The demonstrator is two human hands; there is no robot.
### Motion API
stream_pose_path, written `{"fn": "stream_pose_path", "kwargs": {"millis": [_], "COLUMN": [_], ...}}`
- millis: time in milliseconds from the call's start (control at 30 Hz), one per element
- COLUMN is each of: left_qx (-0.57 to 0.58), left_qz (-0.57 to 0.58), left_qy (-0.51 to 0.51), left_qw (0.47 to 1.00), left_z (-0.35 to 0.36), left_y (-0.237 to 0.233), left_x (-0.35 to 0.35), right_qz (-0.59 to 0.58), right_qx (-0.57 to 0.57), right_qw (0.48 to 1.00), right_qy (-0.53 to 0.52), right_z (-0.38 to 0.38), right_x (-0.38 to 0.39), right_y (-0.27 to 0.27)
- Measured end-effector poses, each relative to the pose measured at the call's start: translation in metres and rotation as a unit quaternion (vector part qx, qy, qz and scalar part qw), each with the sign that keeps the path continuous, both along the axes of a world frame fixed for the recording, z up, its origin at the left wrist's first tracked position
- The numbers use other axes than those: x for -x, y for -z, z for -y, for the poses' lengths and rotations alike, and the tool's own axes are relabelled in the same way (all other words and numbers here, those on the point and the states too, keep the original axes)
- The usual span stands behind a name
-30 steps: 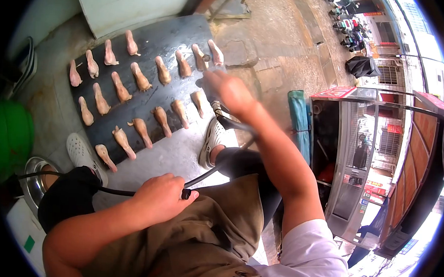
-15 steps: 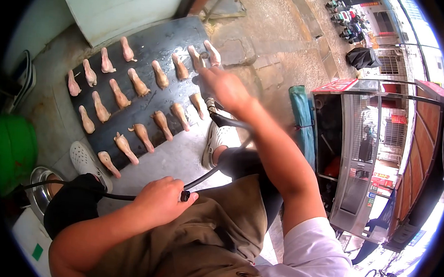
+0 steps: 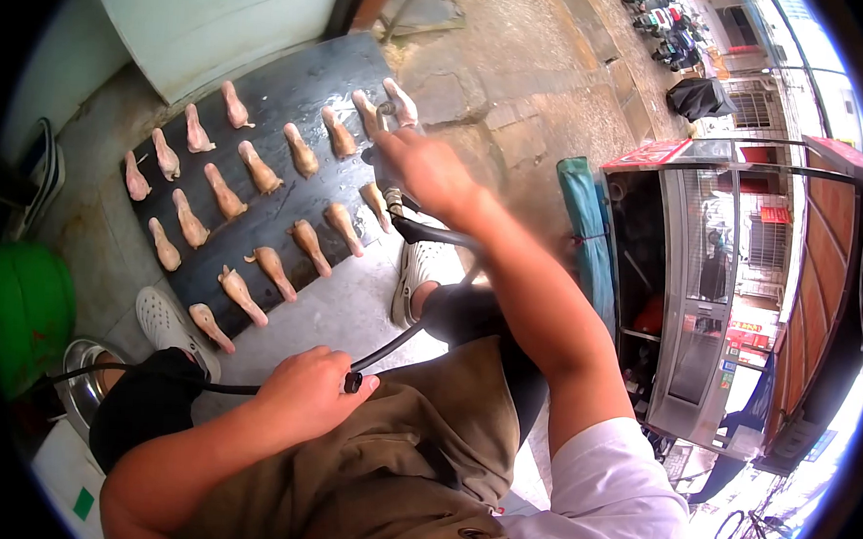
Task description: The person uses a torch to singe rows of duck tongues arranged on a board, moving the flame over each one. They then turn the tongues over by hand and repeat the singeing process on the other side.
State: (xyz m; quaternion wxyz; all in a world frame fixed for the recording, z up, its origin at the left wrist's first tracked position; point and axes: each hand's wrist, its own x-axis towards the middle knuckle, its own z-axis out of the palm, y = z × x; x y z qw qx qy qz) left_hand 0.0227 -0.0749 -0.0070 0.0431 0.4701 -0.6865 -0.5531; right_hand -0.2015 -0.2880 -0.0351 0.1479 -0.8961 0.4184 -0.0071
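Observation:
In my right hand (image 3: 426, 173) is a gas torch (image 3: 392, 202), its grip mostly hidden by my fingers and a metal nozzle showing beyond them. The nozzle sits over the far-right end of a dark board (image 3: 265, 118). I make out no clear flame. My left hand (image 3: 306, 389) is closed around the torch's black hose (image 3: 389, 350), near a small black knob, over my lap. Skin-on drumstick-shaped meat pieces (image 3: 225, 191) lie in rows on the board, some browned, others paler. A pale piece (image 3: 400, 102) and a browner one (image 3: 364, 112) lie by the nozzle.
My white clogs (image 3: 174, 318) flank the board's near side. A green tub (image 3: 26, 300) and a metal basin (image 3: 83, 355) stand to the left. Past my right arm are a rolled teal cloth (image 3: 587, 238) and a glass-sided stall (image 3: 700, 300). A pale panel (image 3: 221, 19) borders the board's far side.
The view has shifted slightly, moving the board and meat a little left in the picture. My right hand and the torch have moved slightly left too; both grips stay the same.

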Motion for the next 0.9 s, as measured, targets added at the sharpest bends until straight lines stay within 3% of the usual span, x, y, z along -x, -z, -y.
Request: {"fn": "stream_pose_path", "kwargs": {"millis": [667,767,900], "left_qx": [0.005,0.008,0.003], "left_qz": [0.005,0.003,0.011], "left_qy": [0.016,0.035,0.052], "left_qw": [1.000,0.999,0.999], "left_z": [-0.001,0.000,-0.004], "left_y": [-0.003,-0.009,-0.009], "left_x": [0.000,0.000,0.001], "right_qz": [-0.005,0.102,0.130], "right_qx": [-0.037,0.073,0.090], "right_qw": [0.998,0.992,0.987], "right_qy": [0.047,-0.001,-0.003], "right_z": [-0.023,-0.039,-0.052], "right_x": [0.012,0.023,0.036], "right_y": [0.020,0.029,0.037]}}
